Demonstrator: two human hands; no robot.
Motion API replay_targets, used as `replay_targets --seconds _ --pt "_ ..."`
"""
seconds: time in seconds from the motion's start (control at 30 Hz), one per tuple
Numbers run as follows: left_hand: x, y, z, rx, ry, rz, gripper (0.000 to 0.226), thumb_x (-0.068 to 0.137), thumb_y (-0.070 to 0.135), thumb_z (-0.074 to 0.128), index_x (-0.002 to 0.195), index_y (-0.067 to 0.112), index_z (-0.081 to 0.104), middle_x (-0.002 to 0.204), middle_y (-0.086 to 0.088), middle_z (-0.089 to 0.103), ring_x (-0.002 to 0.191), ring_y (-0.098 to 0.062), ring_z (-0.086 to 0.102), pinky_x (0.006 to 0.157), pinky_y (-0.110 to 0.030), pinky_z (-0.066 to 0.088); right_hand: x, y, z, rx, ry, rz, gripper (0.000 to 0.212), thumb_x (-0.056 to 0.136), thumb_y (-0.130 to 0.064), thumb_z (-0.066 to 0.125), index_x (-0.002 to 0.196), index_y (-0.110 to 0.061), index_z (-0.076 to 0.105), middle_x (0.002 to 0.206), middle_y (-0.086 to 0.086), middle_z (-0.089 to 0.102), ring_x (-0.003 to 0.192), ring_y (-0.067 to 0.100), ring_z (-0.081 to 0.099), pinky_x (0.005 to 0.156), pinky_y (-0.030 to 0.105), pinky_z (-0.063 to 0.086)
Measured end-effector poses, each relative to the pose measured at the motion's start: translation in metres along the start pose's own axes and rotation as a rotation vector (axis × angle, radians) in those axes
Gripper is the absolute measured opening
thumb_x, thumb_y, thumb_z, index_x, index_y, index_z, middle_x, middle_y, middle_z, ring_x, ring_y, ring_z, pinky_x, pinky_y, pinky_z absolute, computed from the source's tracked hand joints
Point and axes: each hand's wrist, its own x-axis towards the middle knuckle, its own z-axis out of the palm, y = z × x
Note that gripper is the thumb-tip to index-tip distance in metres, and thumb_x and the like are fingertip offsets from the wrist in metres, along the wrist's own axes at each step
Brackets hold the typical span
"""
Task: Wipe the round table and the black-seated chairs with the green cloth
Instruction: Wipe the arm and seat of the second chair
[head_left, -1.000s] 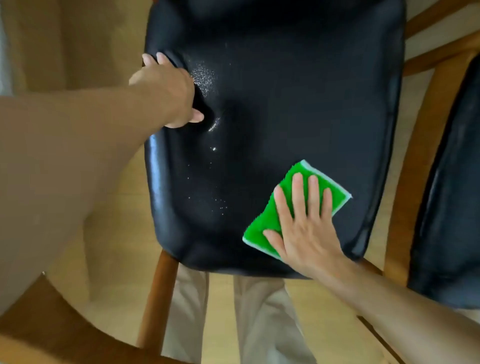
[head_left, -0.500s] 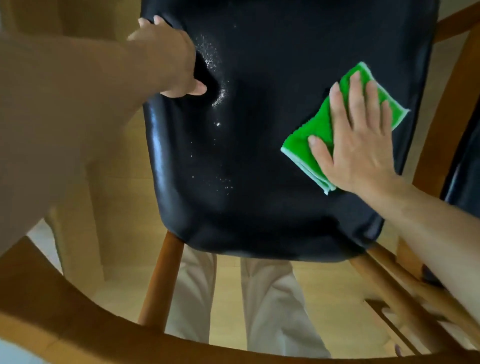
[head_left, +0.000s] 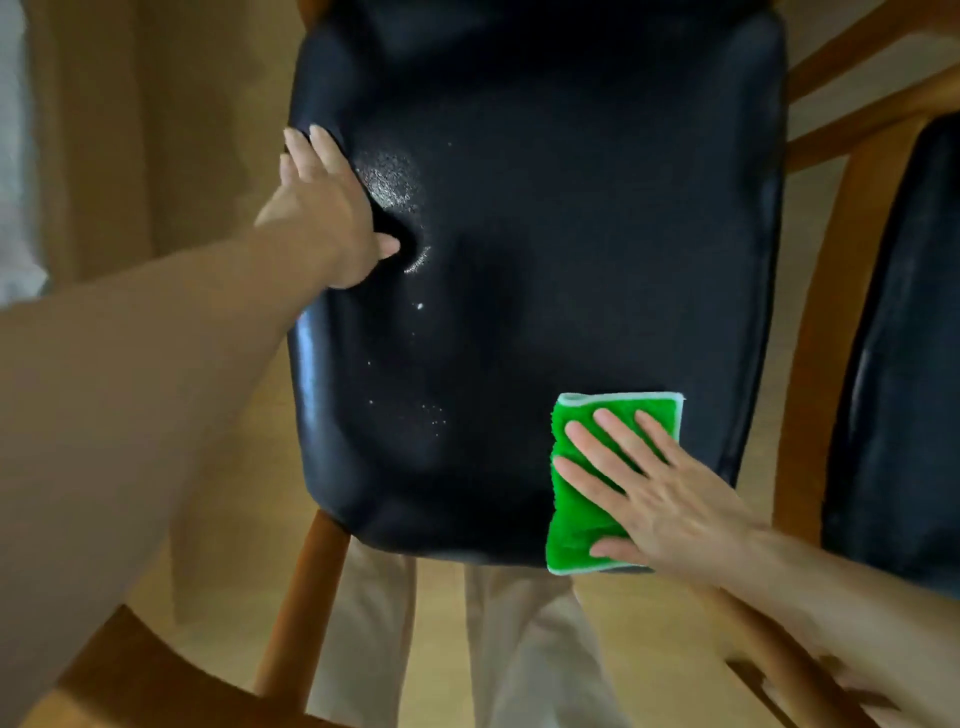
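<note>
From the head camera I look straight down on the black seat of one chair. My right hand lies flat on the green cloth, fingers straight and spread, and presses it on the near right corner of the seat; I think the flat palm is there to keep the whole cloth in contact while it wipes. My left hand holds the far left edge of the seat, the thumb pushed into the cushion, probably to steady the chair. The seat is glossy, with small white specks beside the left hand. A second black seat stands right of the first.
</note>
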Motion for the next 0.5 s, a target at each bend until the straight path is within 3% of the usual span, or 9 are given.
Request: replay_targets --seconds 0.13,0.27,0.4,0.5 --pt "-0.024 -0.008 0.024 -0.063 -0.047 0.048 0.100 0.093 0.051 0.048 0.146 -0.005 -0.015 0.155 -0.027 -0.010 0.146 -0.035 0.002 0.116 -0.035 0.008 -0.030 0.006 0.007 -0.018 -0.090 -0.041 0.116 0.069 -0.063 0.073 0.155 -0.018 0.009 0.157 0.010 0.016 0.138 0.039 0.025 0.115 0.055 0.005" --pt "-0.034 -0.012 0.036 -0.193 -0.106 -0.044 0.109 0.087 0.056 0.054 0.146 -0.001 -0.018 0.155 -0.029 -0.004 0.144 -0.035 0.015 0.113 -0.035 0.019 -0.047 0.013 0.008 -0.053 -0.189 -0.046 0.138 0.049 -0.061 0.087 0.155 -0.019 0.010 0.151 0.014 0.029 0.134 0.042 0.034 0.113 0.060 0.013" --pt "-0.027 -0.006 0.026 -0.187 -0.121 -0.103 0.121 0.079 0.060 0.063 0.147 -0.003 -0.014 0.153 -0.032 0.008 0.137 -0.043 0.029 0.109 -0.042 0.028 -0.032 -0.009 0.010 -0.067 -0.138 0.060 0.119 0.043 -0.064 0.087 0.141 -0.019 0.037 0.141 0.020 0.049 0.119 0.052 0.053 0.092 0.071 0.038" --pt "-0.027 -0.006 0.020 -0.150 -0.123 -0.114 0.122 0.077 0.061 0.064 0.147 -0.004 -0.012 0.151 -0.033 0.017 0.133 -0.042 0.036 0.103 -0.041 0.035 0.003 -0.032 0.006 -0.093 -0.031 0.032 0.104 0.061 -0.067 0.077 0.143 -0.019 0.035 0.148 0.017 0.039 0.126 0.052 0.040 0.093 0.071 0.038"
